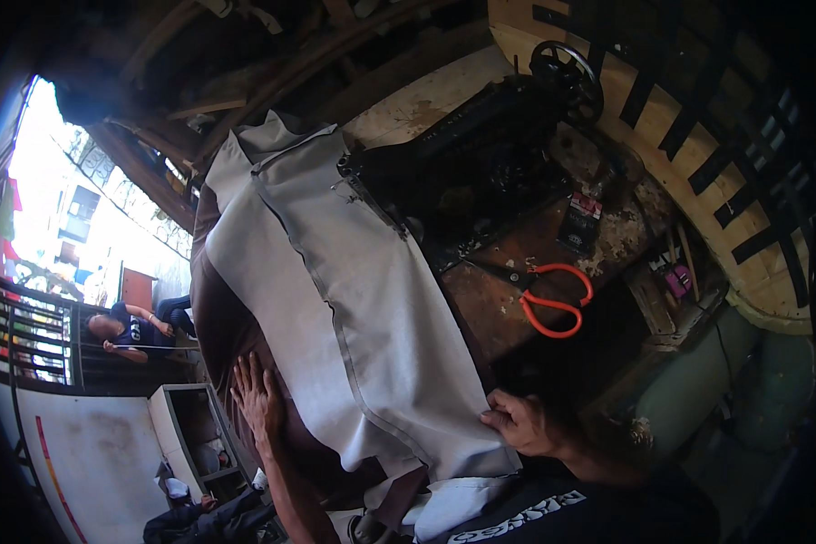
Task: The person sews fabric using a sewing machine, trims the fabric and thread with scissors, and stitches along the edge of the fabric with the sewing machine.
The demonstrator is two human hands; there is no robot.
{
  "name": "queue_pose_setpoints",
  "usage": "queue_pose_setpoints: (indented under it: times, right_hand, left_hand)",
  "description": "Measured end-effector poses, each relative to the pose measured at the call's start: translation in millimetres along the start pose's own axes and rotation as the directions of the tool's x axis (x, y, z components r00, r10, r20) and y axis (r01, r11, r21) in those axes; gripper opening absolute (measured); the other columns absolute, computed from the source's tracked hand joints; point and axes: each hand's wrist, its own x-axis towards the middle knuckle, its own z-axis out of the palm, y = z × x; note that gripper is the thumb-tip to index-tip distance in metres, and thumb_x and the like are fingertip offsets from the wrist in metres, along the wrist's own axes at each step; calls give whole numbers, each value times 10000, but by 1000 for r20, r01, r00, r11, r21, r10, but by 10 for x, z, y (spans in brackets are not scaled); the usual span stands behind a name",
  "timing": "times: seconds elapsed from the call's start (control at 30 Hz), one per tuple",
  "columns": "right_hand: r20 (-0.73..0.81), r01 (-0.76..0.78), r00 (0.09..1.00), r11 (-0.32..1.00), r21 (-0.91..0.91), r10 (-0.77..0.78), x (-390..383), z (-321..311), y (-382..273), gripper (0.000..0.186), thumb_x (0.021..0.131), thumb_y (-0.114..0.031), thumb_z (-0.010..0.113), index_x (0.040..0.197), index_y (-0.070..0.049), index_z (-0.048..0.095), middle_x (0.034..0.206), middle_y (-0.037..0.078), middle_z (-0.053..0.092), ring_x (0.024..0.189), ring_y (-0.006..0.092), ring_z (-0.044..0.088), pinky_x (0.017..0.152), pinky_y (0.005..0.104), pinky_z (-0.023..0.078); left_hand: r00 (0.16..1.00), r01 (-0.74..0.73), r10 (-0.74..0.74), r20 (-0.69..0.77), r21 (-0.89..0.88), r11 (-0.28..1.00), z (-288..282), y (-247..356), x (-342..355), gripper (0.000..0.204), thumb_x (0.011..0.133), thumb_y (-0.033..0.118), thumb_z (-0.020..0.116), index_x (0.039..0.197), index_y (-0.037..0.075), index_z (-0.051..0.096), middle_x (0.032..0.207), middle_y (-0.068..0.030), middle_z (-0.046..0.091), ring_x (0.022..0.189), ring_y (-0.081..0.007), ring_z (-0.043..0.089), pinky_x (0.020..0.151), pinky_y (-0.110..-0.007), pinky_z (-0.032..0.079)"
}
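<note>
A long grey sheet of material (281, 263) with a dark seam along its middle lies across the work surface and hangs toward my lap. Beneath its left side shows a dark brown piece (231, 317). My left hand (258, 399) rests flat on the brown piece, fingers stretched out. At the grey sheet's near right edge, my right hand (524, 422) pinches the material between thumb and fingers. The black sewing machine (462, 154) stands beyond, its needle end beside the sheet's right edge. Orange-handled scissors (553, 295) lie on the worn table to the right.
A small dark and red pack (580, 220) lies on the worn table (490, 317). An open drawer (666, 304) holds a purple item (676, 279). At right stands a wooden frame with black straps (698, 172). Another person (136, 328) is at the far left, near a railing.
</note>
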Motion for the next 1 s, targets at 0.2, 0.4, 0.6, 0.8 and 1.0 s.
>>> queue_pose_setpoints:
  times: [0.2, 0.4, 0.6, 0.8, 1.0]
  right_hand:
    - [140, 198, 977, 932, -303, -162, 331, -434, -301, 301, 967, -316, 726, 1083, -53, 637, 843, 180, 702, 797, 351, 735, 694, 432, 561]
    - [-196, 1, 981, 1000, -14, -4, 2095, -1016, -911, 287, 1061, -314, 587, 1107, -51, 693, 901, 38, 711, 767, 92, 653, 609, 261, 506]
    - [132, 262, 948, 474, -841, -290, 3625, -1075, -360, 404, 1009, -220, 586, 1374, -49, 607, 1267, 111, 699, 1149, 228, 666, 876, 381, 570]
    - [13, 396, 877, 708, -585, -480, 3607, -1167, -101, 486, 952, -48, 614, 1436, -51, 563, 1326, 128, 691, 1255, 265, 635, 1071, 401, 513]
    - [-557, 87, 779, 929, -360, -288, 1998, -1211, -1799, 264, 978, -283, 711, 1032, -32, 772, 776, 98, 750, 686, 120, 695, 682, 328, 562]
  left_hand:
    - [999, 32, -34, -32, -60, 998, -103, 33, -42, 566, 1070, 355, 407, 1610, 186, 388, 1699, -117, 294, 1589, -300, 206, 1279, -539, 100]
    - [858, -372, 272, -436, -163, 914, -294, 1332, 329, 462, 917, 70, 574, 1378, 35, 596, 1510, -226, 513, 1448, -415, 427, 1207, -560, 292]
    - [668, -742, 708, -229, -274, 612, -77, 2463, 514, 563, 1042, 398, 513, 1516, 95, 492, 1616, -173, 413, 1531, -371, 321, 1255, -571, 220]
    - [624, -781, 740, -251, -178, 598, 143, 2564, 446, 655, 1058, 500, 410, 1611, 151, 365, 1669, -118, 344, 1555, -337, 281, 1261, -579, 182]
    - [658, -752, 719, -225, -154, 641, 177, 2390, 520, 662, 1052, 493, 424, 1611, 142, 371, 1672, -113, 343, 1560, -331, 274, 1259, -580, 181]
